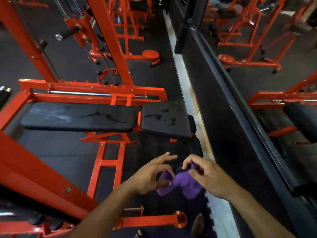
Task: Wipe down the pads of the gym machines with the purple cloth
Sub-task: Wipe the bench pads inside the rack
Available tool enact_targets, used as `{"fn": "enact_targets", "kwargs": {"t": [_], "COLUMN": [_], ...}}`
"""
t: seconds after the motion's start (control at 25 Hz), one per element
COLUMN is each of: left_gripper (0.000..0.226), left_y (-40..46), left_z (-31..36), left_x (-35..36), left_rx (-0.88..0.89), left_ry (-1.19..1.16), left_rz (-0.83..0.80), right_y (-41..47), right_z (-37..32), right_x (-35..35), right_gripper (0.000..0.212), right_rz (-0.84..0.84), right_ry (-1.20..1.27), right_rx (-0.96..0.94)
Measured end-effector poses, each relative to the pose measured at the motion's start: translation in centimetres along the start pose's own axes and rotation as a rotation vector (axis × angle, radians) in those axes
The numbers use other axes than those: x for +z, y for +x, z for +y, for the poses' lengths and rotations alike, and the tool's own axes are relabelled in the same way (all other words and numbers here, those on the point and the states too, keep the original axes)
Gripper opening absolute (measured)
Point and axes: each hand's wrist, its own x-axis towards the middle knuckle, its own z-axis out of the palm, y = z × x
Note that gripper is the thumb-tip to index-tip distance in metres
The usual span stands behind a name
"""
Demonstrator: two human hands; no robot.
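Note:
The purple cloth [181, 184] hangs bunched between my two hands, in the air below the bench. My left hand [151, 176] pinches its left part between thumb and forefinger, the other fingers spread. My right hand [204, 174] pinches the cloth's upper right corner with curled fingers. Ahead lies the long black bench pad [77, 116], with pale smears at its left end and dark wet streaks. To its right sits the shorter black seat pad [166, 119], also streaked.
The pads belong to a red steel machine frame [92, 88] with uprights and cables behind. A thick red beam [39, 177] crosses at lower left. A black wall base with a mirror [257, 83] runs along the right. Black rubber floor lies below; my bare feet [197, 224] show at the bottom.

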Motion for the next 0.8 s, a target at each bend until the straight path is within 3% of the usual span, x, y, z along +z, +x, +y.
{"fn": "enact_targets", "kwargs": {"t": [0.12,0.28,0.48,0.6,0.8], "left_gripper": [0.021,0.019,0.048,0.044,0.034], "left_y": [1.6,2.8,3.9,5.0,5.1], "left_z": [-0.4,-0.8,1.0,0.7,0.5], "left_x": [-0.2,0.4,2.8,4.3,3.7], "left_rx": [0.011,-0.090,-0.372,-0.471,-0.517], "left_ry": [0.075,0.174,0.173,0.244,0.205], "left_rz": [0.062,0.261,0.424,0.473,0.709], "right_y": [2.0,4.3,6.9,8.6,10.0], "right_z": [1.0,4.0,6.3,7.0,8.9], "right_x": [-0.7,-2.4,-3.8,-4.7,-7.4], "right_gripper": [0.015,0.009,0.007,0.007,0.012], "right_rz": [-0.003,0.017,-0.066,-0.100,-0.026], "right_ry": [-0.019,0.010,0.076,0.073,0.025], "right_rx": [-0.072,-0.145,-0.234,-0.318,-0.350]}}
